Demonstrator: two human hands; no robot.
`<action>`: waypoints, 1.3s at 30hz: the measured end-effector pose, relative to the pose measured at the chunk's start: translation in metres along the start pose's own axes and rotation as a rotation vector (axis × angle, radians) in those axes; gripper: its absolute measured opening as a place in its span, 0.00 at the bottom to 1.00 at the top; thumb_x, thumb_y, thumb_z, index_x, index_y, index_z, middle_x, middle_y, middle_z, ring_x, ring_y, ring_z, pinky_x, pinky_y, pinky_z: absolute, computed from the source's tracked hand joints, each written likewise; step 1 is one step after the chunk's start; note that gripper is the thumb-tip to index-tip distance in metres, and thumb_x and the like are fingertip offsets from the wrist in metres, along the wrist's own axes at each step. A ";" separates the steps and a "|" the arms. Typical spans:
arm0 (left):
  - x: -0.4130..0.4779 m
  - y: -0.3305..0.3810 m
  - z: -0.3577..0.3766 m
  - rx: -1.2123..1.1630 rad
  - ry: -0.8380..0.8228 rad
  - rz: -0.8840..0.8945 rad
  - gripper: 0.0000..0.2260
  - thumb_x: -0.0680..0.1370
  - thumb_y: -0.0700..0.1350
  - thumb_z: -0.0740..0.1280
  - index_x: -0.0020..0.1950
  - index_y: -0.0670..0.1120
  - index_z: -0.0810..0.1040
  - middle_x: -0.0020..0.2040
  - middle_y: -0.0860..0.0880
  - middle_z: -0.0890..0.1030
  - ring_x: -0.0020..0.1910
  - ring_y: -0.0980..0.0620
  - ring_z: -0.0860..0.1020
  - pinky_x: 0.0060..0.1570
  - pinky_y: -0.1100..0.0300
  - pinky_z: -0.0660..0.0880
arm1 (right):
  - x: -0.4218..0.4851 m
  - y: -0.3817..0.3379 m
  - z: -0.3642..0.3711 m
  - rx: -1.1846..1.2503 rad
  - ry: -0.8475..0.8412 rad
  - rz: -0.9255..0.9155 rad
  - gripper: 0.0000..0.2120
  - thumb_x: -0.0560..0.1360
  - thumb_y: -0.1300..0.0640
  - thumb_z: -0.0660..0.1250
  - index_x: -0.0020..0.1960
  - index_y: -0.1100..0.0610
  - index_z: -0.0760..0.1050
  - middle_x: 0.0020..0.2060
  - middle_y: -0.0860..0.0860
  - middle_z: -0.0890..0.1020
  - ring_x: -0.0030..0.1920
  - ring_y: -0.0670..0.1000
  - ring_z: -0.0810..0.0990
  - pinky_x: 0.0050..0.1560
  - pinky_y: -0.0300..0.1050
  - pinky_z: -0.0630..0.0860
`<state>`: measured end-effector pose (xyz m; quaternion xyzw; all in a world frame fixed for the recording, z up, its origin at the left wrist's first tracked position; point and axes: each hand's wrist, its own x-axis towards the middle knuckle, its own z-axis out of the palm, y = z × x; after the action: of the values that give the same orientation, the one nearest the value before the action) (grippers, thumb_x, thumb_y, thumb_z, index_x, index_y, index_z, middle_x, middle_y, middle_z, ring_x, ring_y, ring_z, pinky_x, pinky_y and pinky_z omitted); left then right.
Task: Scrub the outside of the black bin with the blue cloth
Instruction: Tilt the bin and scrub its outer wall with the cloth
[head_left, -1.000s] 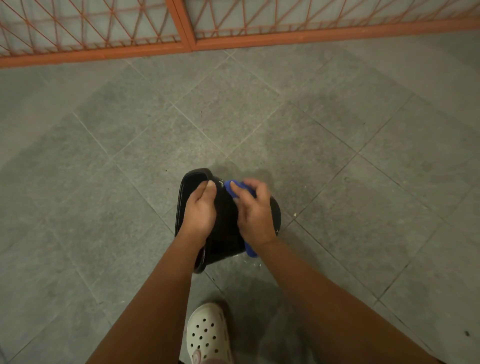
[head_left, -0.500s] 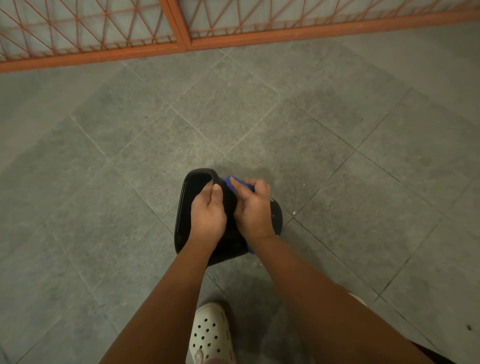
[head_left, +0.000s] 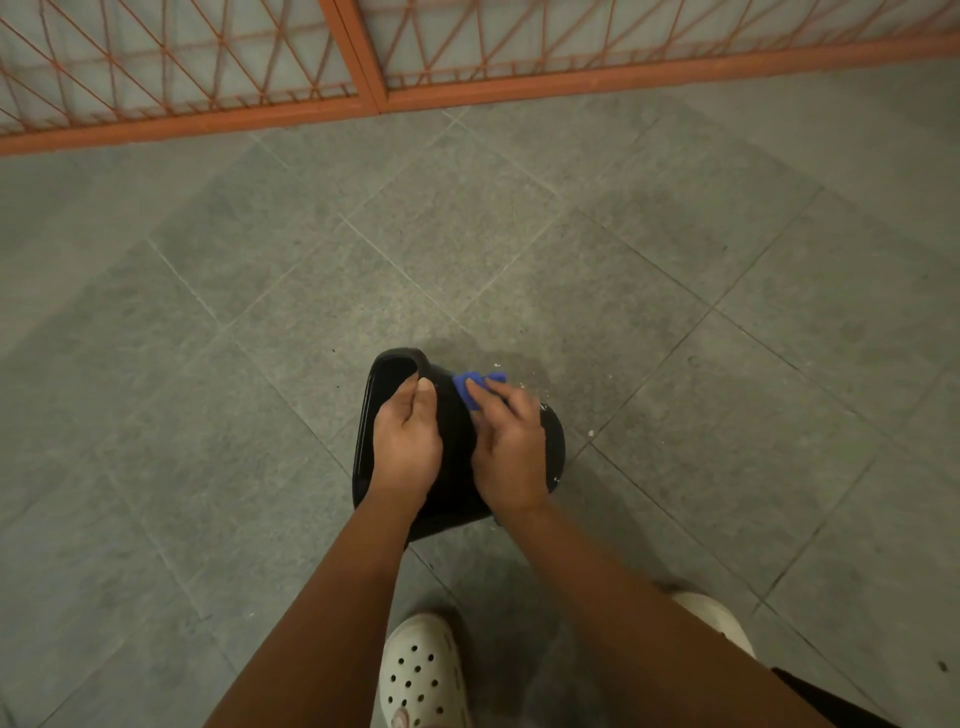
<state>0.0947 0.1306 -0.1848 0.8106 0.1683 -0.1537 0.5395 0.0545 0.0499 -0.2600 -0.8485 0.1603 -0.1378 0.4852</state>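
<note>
The black bin (head_left: 454, 467) lies tipped on its side on the grey tile floor, its open mouth facing left. My left hand (head_left: 406, 447) grips the bin's rim near the mouth, fingers curled over the edge. My right hand (head_left: 509, 452) presses the blue cloth (head_left: 470, 387) against the bin's upper outer wall. Only a small bunched part of the cloth shows past my fingertips; the rest is under my palm.
An orange metal grille fence (head_left: 363, 93) runs along the far edge of the floor. My white perforated clog (head_left: 423, 670) stands just below the bin, a second shoe (head_left: 717, 618) to the right. Small white specks lie on the tiles (head_left: 589, 432) beside the bin.
My right hand has slid the cloth a little along the bin's upper wall. My left hand keeps its hold on the rim. The bin has barely moved.
</note>
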 end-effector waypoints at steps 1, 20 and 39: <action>0.000 0.000 -0.001 -0.007 -0.008 0.006 0.15 0.82 0.49 0.56 0.55 0.43 0.79 0.48 0.44 0.82 0.51 0.47 0.80 0.58 0.44 0.75 | -0.004 -0.003 0.000 0.005 0.004 -0.036 0.16 0.76 0.58 0.59 0.61 0.56 0.77 0.54 0.54 0.78 0.53 0.55 0.76 0.55 0.52 0.75; 0.001 -0.007 0.000 -0.037 -0.043 0.069 0.16 0.80 0.48 0.56 0.59 0.42 0.78 0.52 0.44 0.82 0.55 0.47 0.80 0.62 0.43 0.73 | 0.029 -0.009 0.009 -0.078 -0.081 -0.090 0.15 0.73 0.61 0.62 0.58 0.56 0.79 0.46 0.56 0.76 0.46 0.57 0.72 0.47 0.52 0.76; 0.004 -0.014 -0.002 -0.009 0.041 0.071 0.17 0.78 0.51 0.56 0.55 0.43 0.79 0.49 0.44 0.82 0.51 0.45 0.80 0.58 0.42 0.74 | 0.007 -0.002 -0.003 -0.158 -0.133 0.069 0.18 0.76 0.58 0.57 0.63 0.54 0.76 0.58 0.52 0.76 0.58 0.56 0.72 0.54 0.57 0.72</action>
<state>0.0922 0.1385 -0.1974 0.8165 0.1508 -0.1171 0.5448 0.0604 0.0457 -0.2566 -0.8852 0.1670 -0.0512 0.4311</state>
